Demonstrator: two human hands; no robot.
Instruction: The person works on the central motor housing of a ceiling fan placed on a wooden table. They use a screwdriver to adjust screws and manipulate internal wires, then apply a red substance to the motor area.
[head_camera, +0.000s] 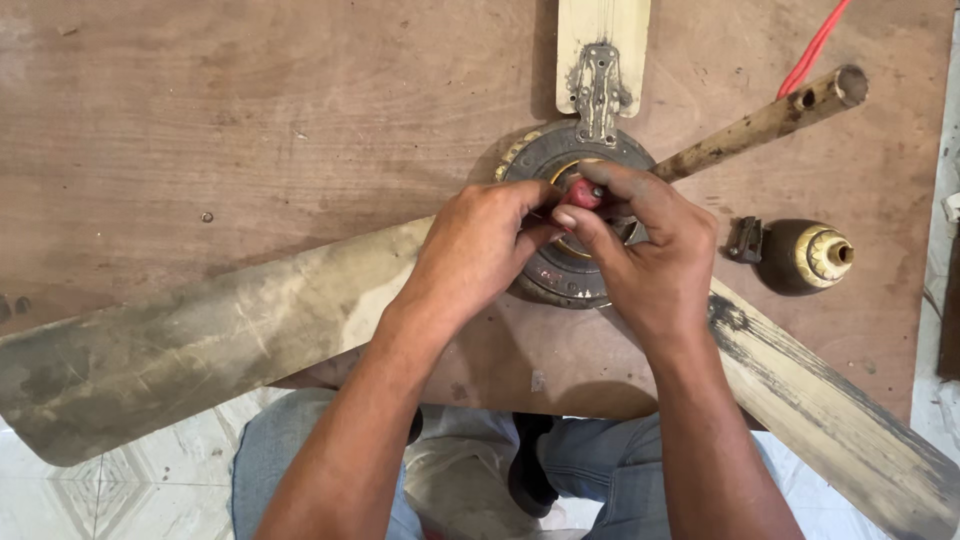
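A dirty ceiling fan lies on a brown wooden board (250, 130). Its round motor hub (535, 160) sits at the centre, with three cream blades spreading out: one to the left (180, 340), one to the lower right (830, 420), one at the top (602, 25). My right hand (650, 260) pinches a small red-handled tool (582, 193) over the hub's middle. My left hand (475, 250) rests against the hub beside it, fingertips touching the same spot. What the left fingers grip is hidden.
A rusty down rod (760, 125) slants up to the right from the hub. A brass-coloured canopy cup (815, 257) and a small dark metal clip (745, 240) lie to the right. A red wire (815, 45) runs off the top. My knees in blue jeans (290, 450) are below the board.
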